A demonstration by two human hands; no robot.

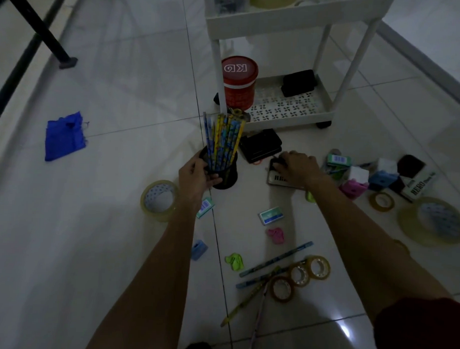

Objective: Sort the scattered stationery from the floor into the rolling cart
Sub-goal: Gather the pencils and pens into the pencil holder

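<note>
Left hand point(197, 173) wrapped around black pencil cup point(223, 174) on the floor point(104, 222), just before the white rolling cart point(291, 108) (pencils point(222, 140) upright inside). Right hand point(297, 169) palm-down, fingers curled on a small dark item atop the HERO box point(278, 180); grip unclear. Both arms outstretched.

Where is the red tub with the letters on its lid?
The round red plastic tub stands on the white cart's bottom shelf, at its left end, just behind the black cup of pencils.

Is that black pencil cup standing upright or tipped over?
Upright. The cup stands on the floor, pencils pointing up out of it, left hand gripping its side.
</note>
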